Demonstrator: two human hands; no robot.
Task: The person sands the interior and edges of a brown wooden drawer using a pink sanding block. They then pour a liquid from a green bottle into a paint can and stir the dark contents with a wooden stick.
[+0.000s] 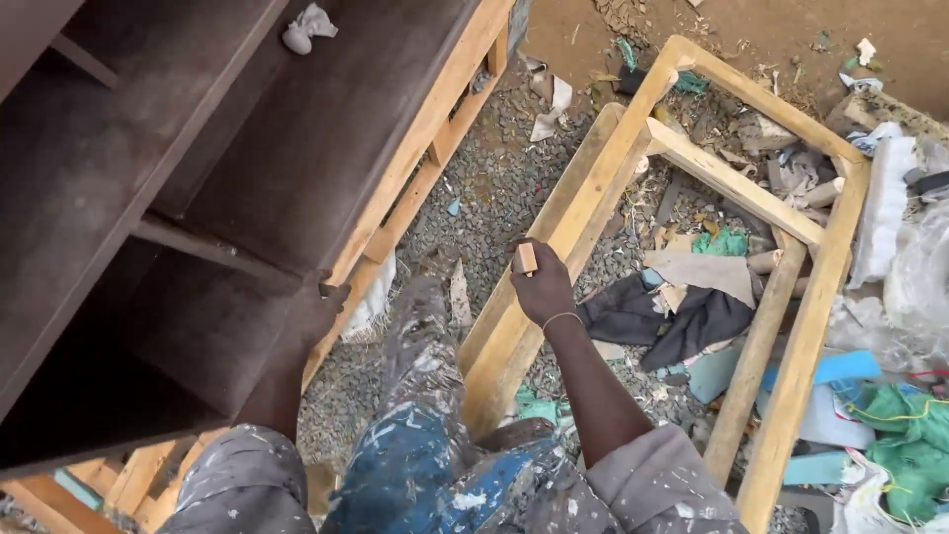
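My right hand (542, 289) is closed around a small pale wooden block (527, 258) and rests against the near rail of a bare timber frame (583, 203) lying on the ground. My left hand (318, 314) grips the front edge of a dark brown cabinet (227, 148) that lies on its back on a light wooden base (440, 109). The fingers wrap over the edge next to a divider panel. My paint-spattered trouser leg (420, 396) stands between the cabinet and the frame.
A crumpled grey rag (306, 25) lies inside the cabinet's upper compartment. Grey gravel (494, 188) covers the ground between the pieces. Dark cloth (672, 316), green fabric (905, 435), foam scraps and paper litter fill and surround the timber frame at right.
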